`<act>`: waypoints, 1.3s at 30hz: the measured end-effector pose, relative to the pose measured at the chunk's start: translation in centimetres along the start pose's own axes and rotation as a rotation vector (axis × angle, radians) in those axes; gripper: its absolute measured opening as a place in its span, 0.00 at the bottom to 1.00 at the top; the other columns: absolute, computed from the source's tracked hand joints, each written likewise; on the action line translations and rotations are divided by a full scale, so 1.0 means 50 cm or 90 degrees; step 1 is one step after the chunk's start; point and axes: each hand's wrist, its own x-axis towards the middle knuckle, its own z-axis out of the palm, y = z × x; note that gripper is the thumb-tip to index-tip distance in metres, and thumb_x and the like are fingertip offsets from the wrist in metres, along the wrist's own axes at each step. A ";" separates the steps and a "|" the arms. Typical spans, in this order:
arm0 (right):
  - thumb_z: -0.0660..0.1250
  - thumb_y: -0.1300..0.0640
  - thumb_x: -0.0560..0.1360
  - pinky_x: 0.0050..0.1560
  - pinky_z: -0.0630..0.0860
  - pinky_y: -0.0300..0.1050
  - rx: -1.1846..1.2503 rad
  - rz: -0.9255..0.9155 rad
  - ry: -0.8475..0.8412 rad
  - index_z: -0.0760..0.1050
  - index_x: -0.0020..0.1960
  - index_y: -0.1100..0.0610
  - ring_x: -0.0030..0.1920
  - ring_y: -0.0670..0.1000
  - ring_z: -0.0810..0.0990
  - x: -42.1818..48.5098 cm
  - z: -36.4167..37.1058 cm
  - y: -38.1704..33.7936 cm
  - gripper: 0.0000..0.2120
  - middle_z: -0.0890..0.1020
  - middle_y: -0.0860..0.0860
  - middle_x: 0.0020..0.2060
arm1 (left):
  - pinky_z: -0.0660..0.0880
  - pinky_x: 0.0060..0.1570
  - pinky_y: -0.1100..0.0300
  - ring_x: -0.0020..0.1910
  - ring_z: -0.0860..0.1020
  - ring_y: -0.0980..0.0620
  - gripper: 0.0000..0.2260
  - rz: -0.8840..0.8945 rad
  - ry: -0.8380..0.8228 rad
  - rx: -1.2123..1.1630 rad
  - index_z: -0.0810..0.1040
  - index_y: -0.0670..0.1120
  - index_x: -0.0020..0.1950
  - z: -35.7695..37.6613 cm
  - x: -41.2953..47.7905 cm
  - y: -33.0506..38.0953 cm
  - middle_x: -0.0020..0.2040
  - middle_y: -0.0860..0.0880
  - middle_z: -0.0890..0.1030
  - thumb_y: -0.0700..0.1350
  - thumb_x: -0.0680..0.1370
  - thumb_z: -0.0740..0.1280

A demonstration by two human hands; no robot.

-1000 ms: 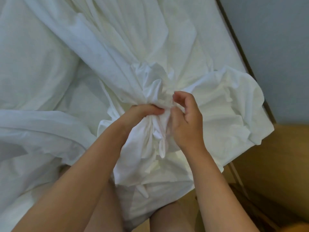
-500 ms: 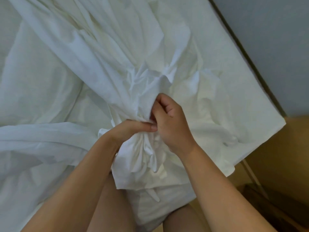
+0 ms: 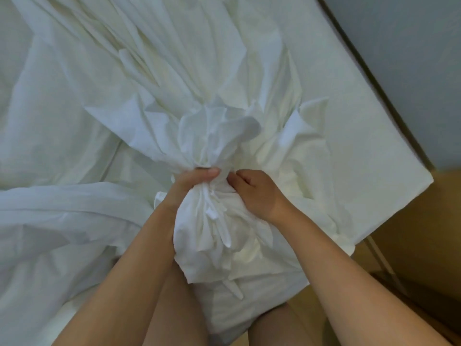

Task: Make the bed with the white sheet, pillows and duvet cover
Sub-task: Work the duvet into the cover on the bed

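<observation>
a loose band of white cloth (image 3: 62, 208) runs in long folds across the left side of the bed, lying over the flatter white sheet (image 3: 50, 121) that covers the mattress there. moving toward the middle, the left hand (image 3: 192, 182) is closed tight around a gathered neck of the white duvet cover (image 3: 214, 136), thumb lying across the top of the bunch, with the fabric flaring out in a crumpled ruffle above the fist and hanging in a soft bag of pleats below it, down toward the person's bare legs. long creases fan up and away from that gathered point toward the far left corner of the bed. just beside it, the right hand (image 3: 254, 193) rests on the same bunch from the right, fingers curled and pinching into the folds at the neck, almost touching the left thumb. further right the cloth lies in rumpled heaps near the mattress corner (image 3: 409, 186), which ends against a grey wall (image 3: 411, 58), with a wooden floor (image 3: 411, 233) showing below it.
</observation>
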 end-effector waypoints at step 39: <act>0.65 0.55 0.77 0.41 0.70 0.36 0.092 -0.186 0.005 0.72 0.43 0.60 0.37 0.44 0.71 0.044 -0.056 -0.116 0.09 0.73 0.48 0.38 | 0.78 0.38 0.62 0.36 0.82 0.54 0.09 0.063 -0.173 0.119 0.84 0.47 0.30 0.030 0.020 0.004 0.32 0.51 0.83 0.38 0.53 0.76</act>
